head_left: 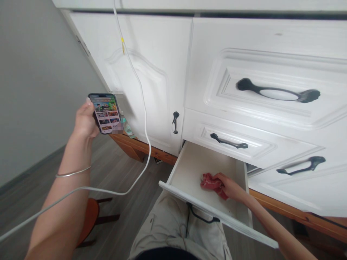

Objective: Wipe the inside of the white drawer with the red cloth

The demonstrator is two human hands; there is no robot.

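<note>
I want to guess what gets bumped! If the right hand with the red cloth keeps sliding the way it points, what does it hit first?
Probably the left side wall of the open drawer; the right hand and red cloth point that way, though depth is unclear.

Soft, even daylight fills the room, bright on the white cabinet fronts (151, 72) and dimmer on the grey wall (32, 90) at the left, with only faint shadows inside the open drawer (189, 169). The phone screen (105, 112) glows sharply, though a small patch beside it is pixelated. Straight edges bow and lean toward the frame's borders, and the near forearm looks stretched.
</note>
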